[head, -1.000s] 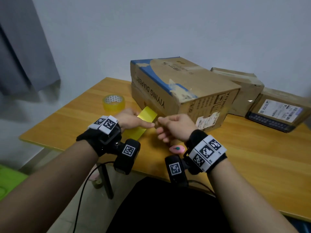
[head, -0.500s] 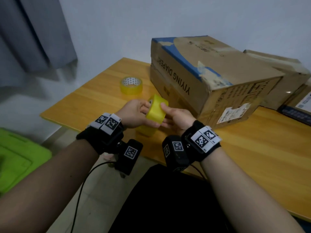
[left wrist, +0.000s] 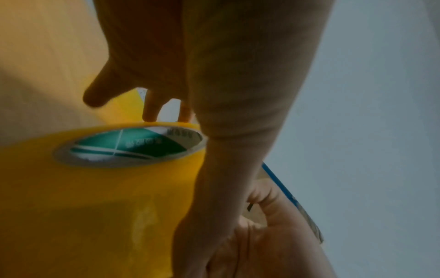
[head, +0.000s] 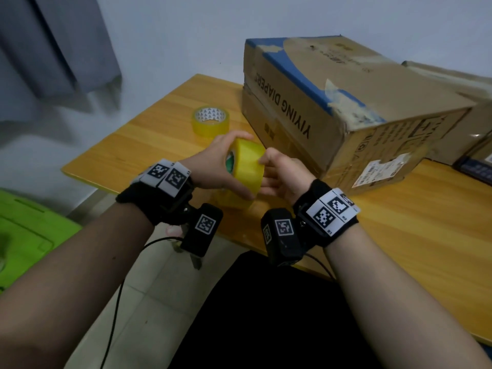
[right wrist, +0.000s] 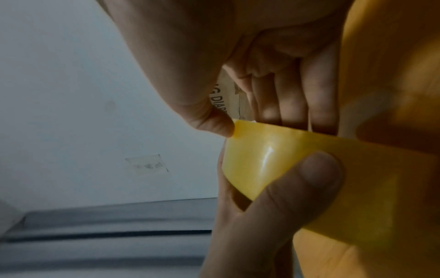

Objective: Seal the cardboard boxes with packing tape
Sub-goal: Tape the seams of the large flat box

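Note:
A yellow roll of packing tape (head: 246, 166) is held up above the table's near edge, in front of the large cardboard box (head: 346, 113) printed "YIYING DIAPERS". My left hand (head: 218, 166) grips the roll from the left, thumb across its outer band. My right hand (head: 279, 177) touches the roll's right side, thumb (right wrist: 209, 120) and fingers at the band's edge. In the left wrist view the roll (left wrist: 100, 188) shows its green and white core. The right wrist view shows the yellow band (right wrist: 297, 169) under the left thumb.
A second yellow tape roll (head: 210, 123) lies flat on the wooden table (head: 412, 235), left of the big box. Smaller cardboard boxes (head: 474, 107) stand behind and right of it. A green bin (head: 29, 230) sits on the floor at the left.
A second ago both hands were low on the table by the box; they have since lifted the yellow roll. The head view has shifted left and closer.

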